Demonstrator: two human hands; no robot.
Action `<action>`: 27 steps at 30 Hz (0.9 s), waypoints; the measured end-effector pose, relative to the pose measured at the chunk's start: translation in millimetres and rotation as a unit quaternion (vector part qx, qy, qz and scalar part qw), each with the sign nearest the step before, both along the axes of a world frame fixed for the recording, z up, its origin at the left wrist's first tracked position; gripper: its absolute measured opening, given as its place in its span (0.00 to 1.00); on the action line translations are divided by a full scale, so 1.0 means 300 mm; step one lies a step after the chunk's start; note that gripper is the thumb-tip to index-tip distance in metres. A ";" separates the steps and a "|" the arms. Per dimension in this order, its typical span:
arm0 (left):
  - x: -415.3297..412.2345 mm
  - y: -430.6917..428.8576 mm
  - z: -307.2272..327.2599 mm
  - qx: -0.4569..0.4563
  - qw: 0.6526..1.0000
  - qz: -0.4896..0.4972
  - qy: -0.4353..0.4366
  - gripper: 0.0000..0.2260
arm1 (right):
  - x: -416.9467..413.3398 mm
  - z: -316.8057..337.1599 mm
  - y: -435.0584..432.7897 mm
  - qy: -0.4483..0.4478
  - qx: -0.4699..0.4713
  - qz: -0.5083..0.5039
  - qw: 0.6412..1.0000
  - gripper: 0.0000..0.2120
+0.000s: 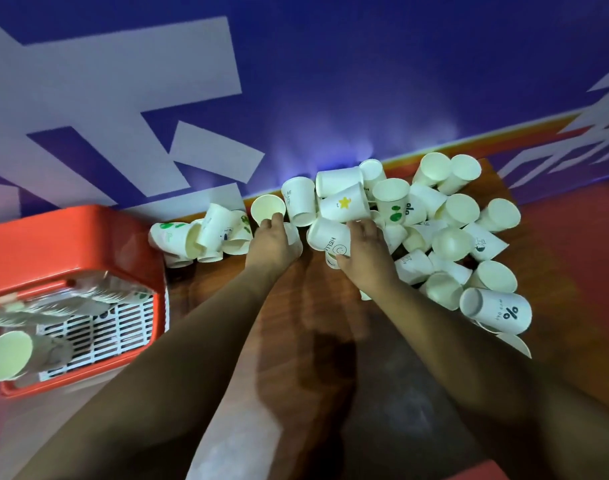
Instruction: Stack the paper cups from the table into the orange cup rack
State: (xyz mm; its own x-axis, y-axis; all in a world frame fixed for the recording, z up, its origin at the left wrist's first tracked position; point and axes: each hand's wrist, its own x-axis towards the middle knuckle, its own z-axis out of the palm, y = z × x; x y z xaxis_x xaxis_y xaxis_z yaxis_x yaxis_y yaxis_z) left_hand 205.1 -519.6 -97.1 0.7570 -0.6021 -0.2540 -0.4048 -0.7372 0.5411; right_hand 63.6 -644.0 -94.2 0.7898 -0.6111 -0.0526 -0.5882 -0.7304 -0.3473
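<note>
Several white paper cups (452, 216) lie in a loose pile across the far half of the dark wooden table (330, 341). My left hand (271, 240) grips an upright plain cup (267, 209) at the pile's left-middle. My right hand (365, 254) is closed on a tipped cup printed "HELLO" (327, 237) just to the right. The orange cup rack (71, 244) stands at the left, off the table's edge. It holds long stacks of nested cups (71, 299) lying on its white grid, one stack's open mouth (7, 355) facing me.
A blue and white patterned wall (296, 81) rises directly behind the pile. A small cluster of cups (199, 237) lies between the rack and my left hand. A cup marked "%" (497, 313) lies near the table's right edge. Red floor (573, 271) shows at the right.
</note>
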 end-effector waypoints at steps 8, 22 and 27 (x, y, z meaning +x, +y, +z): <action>-0.014 0.023 -0.041 0.010 0.999 -0.038 -0.016 0.29 | -0.009 -0.015 0.003 -0.021 0.004 -0.004 1.000 0.27; -0.056 0.490 0.166 -0.206 0.939 0.212 0.178 0.15 | -0.115 0.201 0.290 -0.103 0.182 -0.112 0.972 0.26; -0.073 0.720 0.246 -0.356 0.838 0.287 0.300 0.28 | -0.050 0.255 0.499 -0.095 0.209 -0.103 0.968 0.26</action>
State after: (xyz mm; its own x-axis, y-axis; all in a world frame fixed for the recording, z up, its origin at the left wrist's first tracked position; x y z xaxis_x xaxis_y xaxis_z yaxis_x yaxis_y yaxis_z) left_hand 183.3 -303.5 -23.3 0.8384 -0.3429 -0.4236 0.4072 -0.1225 0.9051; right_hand 48.7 -494.2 -17.7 0.6739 -0.7125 -0.1956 -0.6029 -0.3773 -0.7029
